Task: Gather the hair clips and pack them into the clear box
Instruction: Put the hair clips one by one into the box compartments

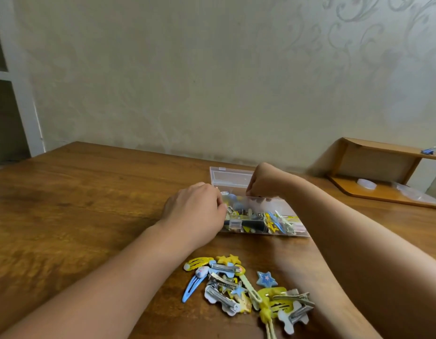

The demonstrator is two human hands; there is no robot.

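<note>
Head view, item by item. Surface: a brown wooden table (77,192) with visible grain, set against a pale wall (187,69) whose right part carries a faint scroll pattern. Far left: a white frame (18,77). Far right: a small wooden shelf unit (383,172) lying on the table, with a blue item on its upper board, too small to identify. Writing or labels: none legible.

Clear box (261,216): centre of the table, lid tipped back toward the wall, tray already holding a mix of yellow, blue and black clips. Loose hair clips (246,287): a heap on the near side of the box, between your forearms, in yellow, blue, white and bare metal.

Your left hand (195,211): at the box's left end, fingers curled against its edge; whether they pinch anything is hidden. Your right hand (265,182): over the tray's far edge, fingers bunched downward into it; what they hold I cannot tell.
</note>
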